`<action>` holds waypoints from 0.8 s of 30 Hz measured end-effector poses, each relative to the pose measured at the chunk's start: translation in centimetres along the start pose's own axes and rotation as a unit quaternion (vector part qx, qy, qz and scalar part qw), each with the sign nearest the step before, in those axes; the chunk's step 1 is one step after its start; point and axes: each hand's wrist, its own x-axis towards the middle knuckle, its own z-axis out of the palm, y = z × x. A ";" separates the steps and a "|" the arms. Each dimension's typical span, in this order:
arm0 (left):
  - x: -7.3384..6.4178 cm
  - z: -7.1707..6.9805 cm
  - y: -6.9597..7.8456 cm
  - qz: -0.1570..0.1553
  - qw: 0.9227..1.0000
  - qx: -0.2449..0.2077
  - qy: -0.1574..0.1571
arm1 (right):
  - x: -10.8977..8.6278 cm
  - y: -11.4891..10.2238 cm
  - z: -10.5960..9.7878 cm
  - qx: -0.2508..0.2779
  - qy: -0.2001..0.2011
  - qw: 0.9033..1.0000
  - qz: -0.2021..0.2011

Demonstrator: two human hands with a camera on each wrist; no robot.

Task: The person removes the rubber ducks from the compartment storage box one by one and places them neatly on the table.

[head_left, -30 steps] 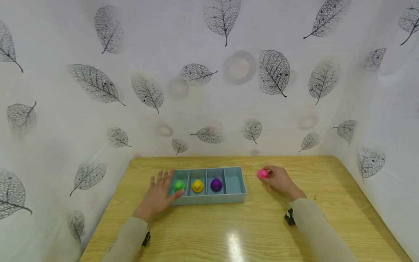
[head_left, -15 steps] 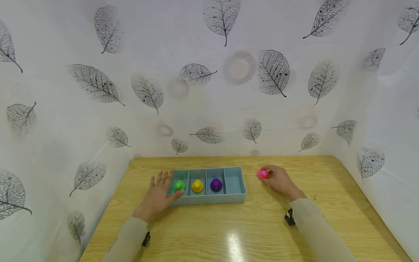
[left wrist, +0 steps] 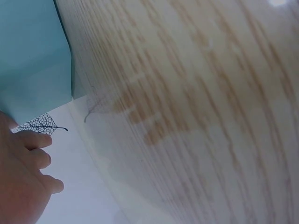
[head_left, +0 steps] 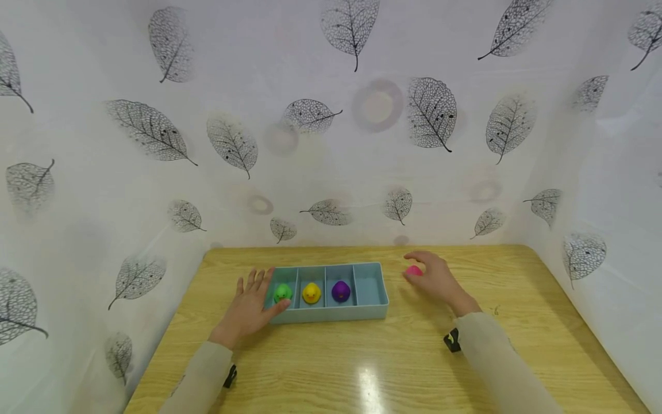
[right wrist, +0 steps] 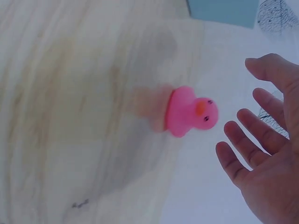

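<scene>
A pink rubber duck (right wrist: 189, 112) stands on the wooden table, its orange beak toward the right wrist camera. My right hand (right wrist: 266, 140) is spread around and above it, with thumb and fingertips apart from the duck. From the head view, that same hand (head_left: 437, 282) partly covers the duck (head_left: 414, 270). My left hand (head_left: 248, 307) rests against the left end of a light blue divided tray (head_left: 331, 314), fingers extended and thumb at the front rim. Inside the tray sit a green duck (head_left: 283, 292), a yellow duck (head_left: 311, 293) and a purple duck (head_left: 341, 291), each in its own compartment.
The tray's rightmost compartment (head_left: 369, 286) holds no duck. A white leaf-patterned curtain (head_left: 331, 172) surrounds the wooden table (head_left: 310, 368) at the back and sides. Black wrist camera mounts (head_left: 452, 340) show by the sleeves.
My right hand has let go of the pink duck; its fingers have spread and shifted slightly up and left. The left hand and the tray look unchanged.
</scene>
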 end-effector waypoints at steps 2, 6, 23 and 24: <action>0.0 0.0 0.0 0.000 1.000 0.000 0.000 | 0.2 -0.9 0.0 0.002 0.005 1.000 -0.014; 0.0 -0.1 0.0 0.001 1.000 0.001 0.001 | 0.5 -2.6 -0.1 0.006 0.012 0.999 -0.038; -0.1 -0.2 0.2 -0.002 1.000 -0.003 -0.002 | 1.4 -8.1 1.6 0.050 -0.051 0.995 -0.076; -0.1 -0.2 0.2 -0.001 1.000 -0.004 -0.002 | 1.4 -8.3 1.8 0.052 -0.052 0.994 -0.082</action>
